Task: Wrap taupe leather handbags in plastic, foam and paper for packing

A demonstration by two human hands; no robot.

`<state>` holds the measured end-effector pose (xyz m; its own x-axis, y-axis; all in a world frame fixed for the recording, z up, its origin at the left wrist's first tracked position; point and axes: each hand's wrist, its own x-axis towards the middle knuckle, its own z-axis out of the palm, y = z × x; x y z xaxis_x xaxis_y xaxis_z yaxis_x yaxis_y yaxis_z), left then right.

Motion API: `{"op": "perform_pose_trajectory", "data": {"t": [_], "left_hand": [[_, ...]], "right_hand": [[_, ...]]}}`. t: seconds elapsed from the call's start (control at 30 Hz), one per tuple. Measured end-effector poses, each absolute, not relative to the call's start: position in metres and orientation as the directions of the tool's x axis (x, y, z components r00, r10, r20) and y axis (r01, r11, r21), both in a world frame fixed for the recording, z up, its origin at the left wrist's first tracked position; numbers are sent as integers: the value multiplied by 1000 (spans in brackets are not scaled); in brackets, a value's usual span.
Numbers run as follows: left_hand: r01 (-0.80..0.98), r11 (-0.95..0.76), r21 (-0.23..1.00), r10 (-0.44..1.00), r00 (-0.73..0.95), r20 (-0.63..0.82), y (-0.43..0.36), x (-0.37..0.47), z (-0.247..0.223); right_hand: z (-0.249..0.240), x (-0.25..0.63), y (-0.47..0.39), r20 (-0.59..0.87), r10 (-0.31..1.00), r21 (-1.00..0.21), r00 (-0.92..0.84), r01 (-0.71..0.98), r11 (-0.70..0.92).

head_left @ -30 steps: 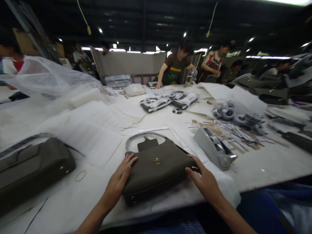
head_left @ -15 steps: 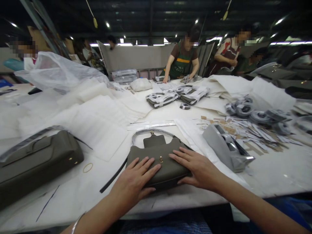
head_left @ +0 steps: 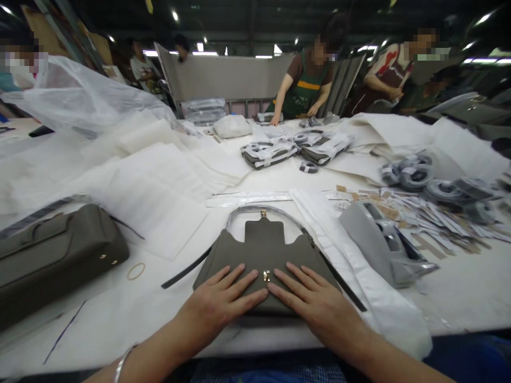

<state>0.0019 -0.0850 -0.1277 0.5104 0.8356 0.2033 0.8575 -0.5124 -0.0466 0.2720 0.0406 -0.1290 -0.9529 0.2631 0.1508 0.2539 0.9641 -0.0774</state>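
Observation:
A dark olive handbag (head_left: 255, 255) lies on the white table in front of me, its flap folded up and away, a gold clasp (head_left: 266, 276) at its middle. My left hand (head_left: 219, 303) rests flat on the bag's left front, fingers spread. On the right front lies my right hand (head_left: 315, 303), also with spread fingers. The fingertips of both hands come near each other just below the clasp. Behind the flap arches the wrapped handle (head_left: 249, 209). Dark straps extend from both sides of the bag.
Another olive bag (head_left: 59, 255) is at the left, near a rubber band (head_left: 136, 271). White foam sheets (head_left: 147, 191) lie behind. To the right are a grey bag (head_left: 373, 239), paper tags (head_left: 431, 218) and wrapped strap coils (head_left: 415, 170). A person in a green apron (head_left: 305, 88) stands across the table.
The bag now lies flatter, with its front and flap more fully in view. Both hands have shifted lower on it, and my right hand has moved closer to the clasp.

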Motion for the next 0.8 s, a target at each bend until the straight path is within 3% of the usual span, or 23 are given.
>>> {"op": "perform_pose_trajectory", "data": {"t": [0.2,0.33,0.43,0.53,0.63,0.8], "left_hand": [[895,-430,116,902,423,81,-102,15,-136],[912,-383,144,923,374,86,-102,27,-135],[917,-376,133,924,360,131,-100,29,-141],[920,-370,131,920,344,187,-102,28,-146],[921,-375,109,908,341,243,-104,25,-151],[928,-362,-87,840,365,402,-99,24,-168]], "right_hand": [[-155,286,27,128,302,-204,-945,273,940],[-151,287,33,130,294,-218,-947,261,940],[-133,277,47,109,305,-299,-946,261,918],[-102,240,68,100,340,-462,-935,259,848],[-78,169,93,178,363,-579,-914,201,790],[-90,17,122,115,464,-563,-878,328,759]]}}
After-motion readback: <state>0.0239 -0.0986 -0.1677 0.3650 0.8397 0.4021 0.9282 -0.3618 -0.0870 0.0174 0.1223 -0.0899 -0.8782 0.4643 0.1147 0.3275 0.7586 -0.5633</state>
